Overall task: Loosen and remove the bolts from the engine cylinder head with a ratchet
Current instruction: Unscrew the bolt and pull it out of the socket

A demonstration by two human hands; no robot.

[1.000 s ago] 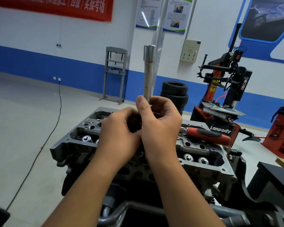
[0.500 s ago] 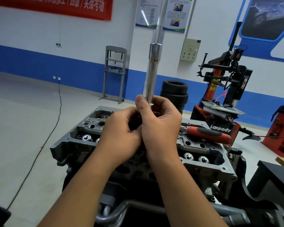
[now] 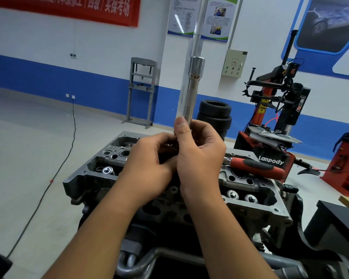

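Head view. Both hands are raised together over the middle of the cylinder head (image 3: 250,200), hiding the centre of its top face. The right hand (image 3: 199,156) has its grip closed round the lower end of a long chrome socket extension (image 3: 192,87), thumb laid up along the shaft. The tool stands nearly upright, tilted slightly right, its wider socket end uppermost and blurred against a bright pole behind it. The left hand (image 3: 149,168) presses against the right, fingers curled in toward the base of the shaft; what it grasps is hidden, so I cannot tell its grip.

The ratchet (image 3: 254,167), with a red and black handle, lies flat on the top of the head just right of the right hand, handle pointing right, its drive end hidden by the hand. Valve springs show in the open wells on the left end and lower right of the casting. No loose bolt can be made out.

Around: a stack of tyres (image 3: 214,115) directly behind the hands, a red and black tyre changer (image 3: 278,109) to the right, a grey shop press (image 3: 141,91) against the blue-banded wall, a black cable (image 3: 69,150) trailing across the floor at left, and a red banner (image 3: 69,9) and posters above.
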